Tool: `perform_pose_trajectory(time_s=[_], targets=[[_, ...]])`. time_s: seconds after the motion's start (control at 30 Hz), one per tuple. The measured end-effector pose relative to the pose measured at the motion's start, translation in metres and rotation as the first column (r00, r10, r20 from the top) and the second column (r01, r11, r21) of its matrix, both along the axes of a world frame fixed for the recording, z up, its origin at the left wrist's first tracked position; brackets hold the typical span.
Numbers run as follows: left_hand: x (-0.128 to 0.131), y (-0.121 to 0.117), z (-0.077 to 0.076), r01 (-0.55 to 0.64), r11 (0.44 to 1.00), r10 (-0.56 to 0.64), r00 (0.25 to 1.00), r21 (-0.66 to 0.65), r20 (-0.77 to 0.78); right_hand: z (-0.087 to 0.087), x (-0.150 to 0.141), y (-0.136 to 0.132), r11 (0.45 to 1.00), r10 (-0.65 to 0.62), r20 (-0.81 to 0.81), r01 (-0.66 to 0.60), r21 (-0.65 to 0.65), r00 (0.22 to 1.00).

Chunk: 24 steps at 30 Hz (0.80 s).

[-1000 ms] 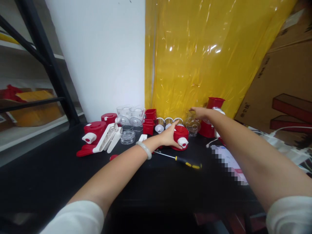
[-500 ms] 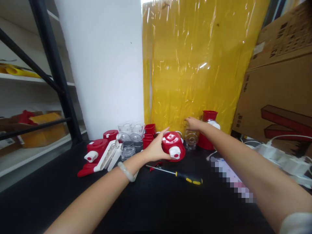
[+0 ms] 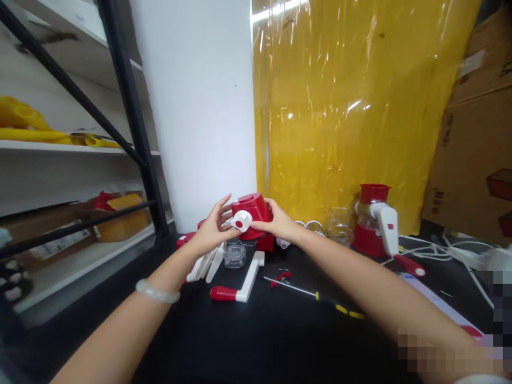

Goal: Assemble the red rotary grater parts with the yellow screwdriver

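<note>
Between my two hands is a red plastic base with a white knob on its front, raised above the things on the black table. My left hand grips its left side near the knob. My right hand is closed round its right side, thumb across the front. Below lies a white crank handle with a red grip. A screwdriver lies beside small red pieces. Clear round parts and white handles rest under my left hand.
At the right stands an assembled red and clear rotary grater with a crank. White cables and a large cardboard box are beyond it. A black-framed shelf stands at the left, and a yellow plastic sheet hangs behind.
My right hand has come back from the clear parts at the right and now grips the red base with my left hand. The base has moved left and turned. The view has shifted too.
</note>
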<state>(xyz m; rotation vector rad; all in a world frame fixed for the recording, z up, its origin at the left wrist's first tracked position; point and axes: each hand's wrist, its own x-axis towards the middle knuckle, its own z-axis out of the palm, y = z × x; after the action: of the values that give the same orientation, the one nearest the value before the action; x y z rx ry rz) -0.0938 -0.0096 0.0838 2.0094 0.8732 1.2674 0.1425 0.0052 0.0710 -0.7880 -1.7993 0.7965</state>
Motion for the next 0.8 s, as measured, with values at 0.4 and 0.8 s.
perform_pose_trajectory(time_s=[0.4,0.8], targets=[[-0.012,-0.008,0.039,-0.504,0.860,0.511,0.852,0.086,-0.116,-0.006,-0.063,0.010,0.839,-0.298,0.217,0.146,0.525,0.930],[-0.096,0.076,0.029,-0.907,0.397,0.889,0.342,0.142,-0.303,-0.031,0.065,-0.050,0.897,-0.366,0.513,0.147,0.416,0.776]])
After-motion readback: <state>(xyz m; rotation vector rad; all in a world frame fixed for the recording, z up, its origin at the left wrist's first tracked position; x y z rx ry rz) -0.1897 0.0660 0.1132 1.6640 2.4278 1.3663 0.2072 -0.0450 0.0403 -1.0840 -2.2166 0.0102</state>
